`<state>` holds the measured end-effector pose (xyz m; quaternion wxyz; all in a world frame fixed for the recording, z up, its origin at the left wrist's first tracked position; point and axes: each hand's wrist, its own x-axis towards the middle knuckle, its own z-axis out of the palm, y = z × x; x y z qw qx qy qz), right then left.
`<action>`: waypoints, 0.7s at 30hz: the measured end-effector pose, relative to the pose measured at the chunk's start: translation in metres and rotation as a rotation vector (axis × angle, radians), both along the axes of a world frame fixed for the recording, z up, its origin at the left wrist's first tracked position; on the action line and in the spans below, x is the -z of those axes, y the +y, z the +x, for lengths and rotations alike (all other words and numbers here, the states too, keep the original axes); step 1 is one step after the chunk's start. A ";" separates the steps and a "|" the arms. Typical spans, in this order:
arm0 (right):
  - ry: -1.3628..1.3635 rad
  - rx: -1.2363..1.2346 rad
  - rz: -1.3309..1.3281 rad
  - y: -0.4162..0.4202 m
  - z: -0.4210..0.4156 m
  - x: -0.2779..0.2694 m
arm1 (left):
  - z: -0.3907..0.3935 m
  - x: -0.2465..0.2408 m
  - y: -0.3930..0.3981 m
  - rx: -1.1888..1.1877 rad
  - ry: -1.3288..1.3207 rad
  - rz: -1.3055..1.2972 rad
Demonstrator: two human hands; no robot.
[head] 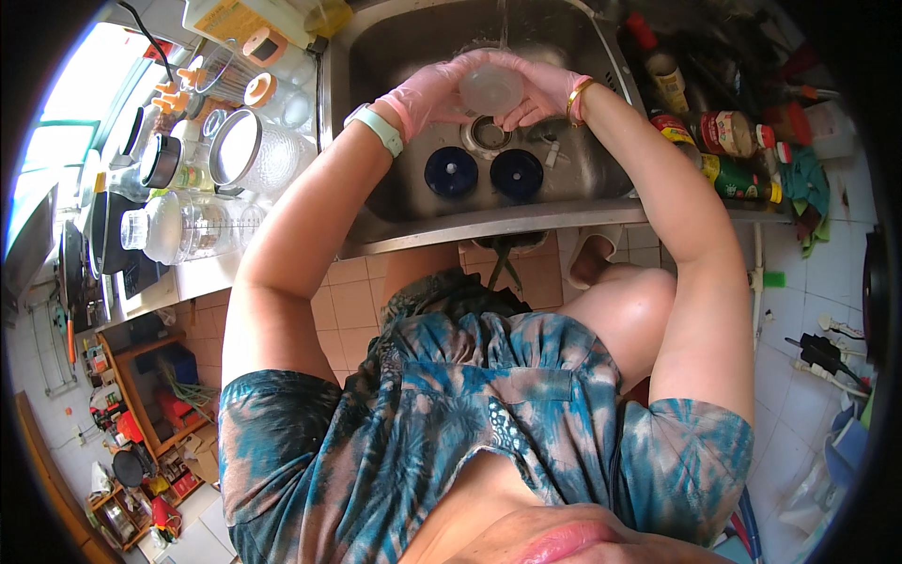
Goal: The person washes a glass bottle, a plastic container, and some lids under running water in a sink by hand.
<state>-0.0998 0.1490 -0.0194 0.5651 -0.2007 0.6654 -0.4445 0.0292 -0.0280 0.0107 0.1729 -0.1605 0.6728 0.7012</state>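
Note:
Both hands wear pink gloves and meet over the stainless steel sink (585, 176). Between them is a translucent, whitish rounded container (491, 89). My left hand (435, 92) holds it from the left side, and my right hand (542, 88) is cupped at its right side with curled fingers. A thin stream of water (503, 28) falls just behind the hands. Below them in the sink lie a metal drain strainer (487, 135), two dark blue round lids (451, 172) with pale centre knobs, and a small white plastic piece (554, 152).
Left of the sink, the counter holds a large textured glass jar (264, 151), a clear plastic bottle (183, 227) and several orange-capped bottles (169, 99). On the right are condiment bottles and jars (726, 134) and a teal cloth (803, 183). The sink's metal front edge (493, 225) runs before my body.

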 end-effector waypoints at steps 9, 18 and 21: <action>-0.268 -0.315 0.099 -0.010 0.026 0.008 | 0.017 -0.010 -0.022 0.305 -0.250 -0.528; -0.072 -0.377 0.123 -0.012 0.028 0.007 | 0.024 -0.023 -0.021 0.426 -0.324 -0.599; -0.037 -0.293 0.060 -0.014 0.024 0.006 | 0.022 -0.019 -0.031 0.387 -0.223 -0.610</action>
